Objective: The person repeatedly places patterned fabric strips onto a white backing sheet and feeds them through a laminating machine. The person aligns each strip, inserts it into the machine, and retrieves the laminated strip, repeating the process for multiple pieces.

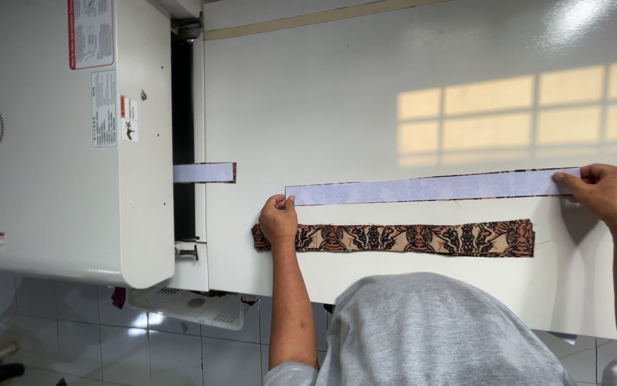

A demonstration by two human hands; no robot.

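A long pale lilac strip (430,188), laid over a patterned fabric strip of the same length, lies across the white machine table (394,86). My left hand (278,220) pinches its left end. My right hand (608,193) presses its right end near the table's right edge. Just below it lies a brown and black patterned fabric strip (408,238), whose left end touches my left hand. Another short lilac strip (205,172) sticks out of the dark slot of the white machine housing (58,179) on the left.
A grey garment (430,329) on my body covers the table's front edge. Under the machine sit a white plastic tray (194,307) and a white tiled floor (72,336). A metal handle (187,251) sits near the slot.
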